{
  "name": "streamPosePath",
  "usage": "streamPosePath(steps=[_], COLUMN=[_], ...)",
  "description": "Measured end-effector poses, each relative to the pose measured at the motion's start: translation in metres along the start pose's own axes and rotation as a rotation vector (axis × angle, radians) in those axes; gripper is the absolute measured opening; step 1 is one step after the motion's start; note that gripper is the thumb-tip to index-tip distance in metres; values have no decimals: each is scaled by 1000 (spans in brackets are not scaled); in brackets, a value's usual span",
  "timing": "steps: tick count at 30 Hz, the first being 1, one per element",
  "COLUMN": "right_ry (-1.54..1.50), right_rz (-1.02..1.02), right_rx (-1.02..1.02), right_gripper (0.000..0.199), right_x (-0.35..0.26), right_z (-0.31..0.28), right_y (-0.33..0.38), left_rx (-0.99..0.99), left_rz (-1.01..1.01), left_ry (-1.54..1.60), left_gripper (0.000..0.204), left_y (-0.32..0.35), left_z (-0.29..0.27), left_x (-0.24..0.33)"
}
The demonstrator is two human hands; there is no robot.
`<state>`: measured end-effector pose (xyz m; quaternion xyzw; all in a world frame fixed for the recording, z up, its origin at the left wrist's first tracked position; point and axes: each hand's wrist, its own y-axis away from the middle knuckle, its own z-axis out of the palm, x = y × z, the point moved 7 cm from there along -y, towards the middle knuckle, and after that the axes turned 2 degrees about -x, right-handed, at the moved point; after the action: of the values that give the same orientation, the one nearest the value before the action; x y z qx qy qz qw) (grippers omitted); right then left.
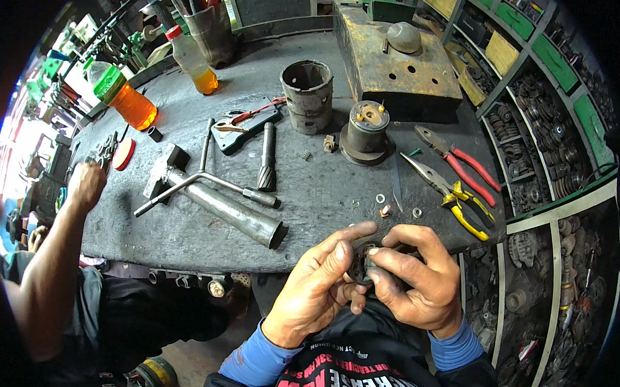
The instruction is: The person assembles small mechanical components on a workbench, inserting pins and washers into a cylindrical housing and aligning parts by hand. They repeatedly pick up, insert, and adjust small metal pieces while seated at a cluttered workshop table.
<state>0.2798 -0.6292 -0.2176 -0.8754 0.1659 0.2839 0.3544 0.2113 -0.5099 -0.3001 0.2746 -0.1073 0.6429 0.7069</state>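
Fingers (367,277) of both hands pinching a small dark round part (362,260) just off the counter (189,245) edge, liable to drop it to the floor, or to knock off nearby loose washers (380,198).

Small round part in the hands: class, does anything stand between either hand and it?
No. The left hand and right hand both hold the small round dark part directly, fingers wrapped around it, just off the workbench edge.
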Motion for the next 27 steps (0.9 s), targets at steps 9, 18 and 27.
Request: streamPosePath(steps=[9, 18, 27], right_ry=[-142, 42, -548], right_rz=[77, -34, 195], right_rx=[-89, -110, -95], right_gripper=[75, 72, 62], right_x=[8, -7, 19], right_z=[5, 10, 8], right_y=[-4, -14, -4], left_rx=[-126, 206, -42], left_rz=[63, 338, 298], left_ry=[-7, -729, -133], left_gripper=[63, 39, 38], left_y=[-1, 10, 10], left_z=[-8, 5, -19], left_x=[-4, 36, 44])
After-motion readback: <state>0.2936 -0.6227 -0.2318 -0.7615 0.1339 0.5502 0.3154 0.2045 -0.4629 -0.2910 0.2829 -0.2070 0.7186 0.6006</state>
